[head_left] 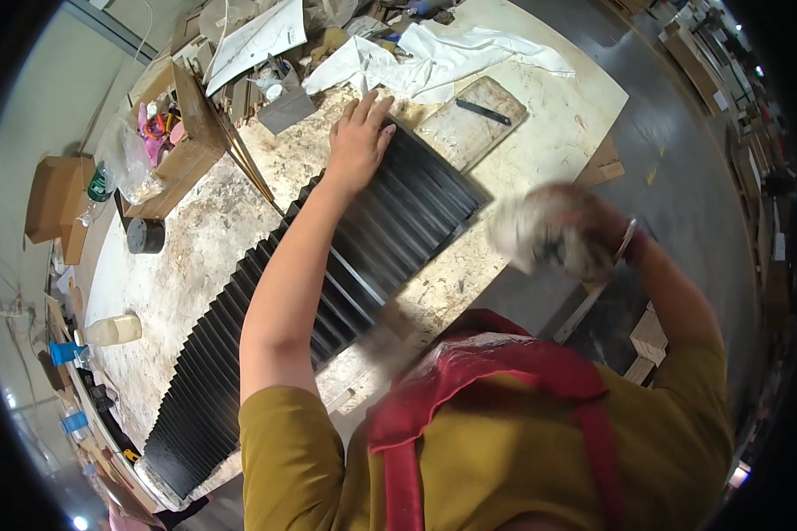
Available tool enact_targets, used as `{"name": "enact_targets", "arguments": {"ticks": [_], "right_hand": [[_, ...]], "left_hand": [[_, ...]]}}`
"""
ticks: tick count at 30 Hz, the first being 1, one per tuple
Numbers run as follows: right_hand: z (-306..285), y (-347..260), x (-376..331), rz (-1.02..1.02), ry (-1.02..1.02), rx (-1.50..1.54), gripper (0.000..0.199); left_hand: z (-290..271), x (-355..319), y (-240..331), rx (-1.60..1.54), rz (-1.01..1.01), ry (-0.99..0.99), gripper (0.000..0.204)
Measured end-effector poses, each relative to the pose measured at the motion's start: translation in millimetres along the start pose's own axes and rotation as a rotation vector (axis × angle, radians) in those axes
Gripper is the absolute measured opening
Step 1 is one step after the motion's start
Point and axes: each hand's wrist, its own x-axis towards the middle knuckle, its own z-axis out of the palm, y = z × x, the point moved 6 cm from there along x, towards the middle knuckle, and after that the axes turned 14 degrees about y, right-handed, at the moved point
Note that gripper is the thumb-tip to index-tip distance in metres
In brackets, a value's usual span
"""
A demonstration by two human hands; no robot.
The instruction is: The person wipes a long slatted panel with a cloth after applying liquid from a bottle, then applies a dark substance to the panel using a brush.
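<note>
A long black pleated bellows cover (425, 195) lies slantwise across the worktable, its folds packed tighter toward the near left end. My left hand (359, 142) rests on the bellows' far end, fingers spread and slightly bent over the edge. Off the table's right-hand edge, my right hand (584, 217) is smeared by motion and closed around a crumpled, stained white rag (518, 234). The rag is apart from the bellows. A thin light strip (356, 276) crosses the bellows beside my left forearm.
The stained worktable (212, 230) carries a cardboard box (186, 150) of odds and ends, a dark round tin (145, 236) and a cloudy bottle (113, 331). A knife-like black tool (483, 111) lies on a worn board (469, 133). White cloth (443, 57) and clutter fill the far side.
</note>
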Motion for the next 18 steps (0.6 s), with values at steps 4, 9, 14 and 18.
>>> {"name": "enact_targets", "arguments": {"ticks": [4,9,14,18], "right_hand": [[-18.8,-21.5,31.3,0.183,0.183,0.883,0.045],[77.1,1.5,64.2,0.2,0.097,0.989,0.054],[58.0,-16.2,56.8,-0.115,0.438,0.347,0.077],[114.3,-22.3,59.7,-0.378,0.497,-0.927,0.096]], "left_hand": [[-8.7,-16.0,43.7,-1.102,-0.877,-0.159,0.061],[-18.6,-60.1,133.5,-1.559,-1.327,-0.103,0.09],[-146.5,-45.8,38.5,-1.017,-0.91,0.552,0.049],[-122.4,-21.8,60.8,-0.047,-0.458,0.179,0.042]]}}
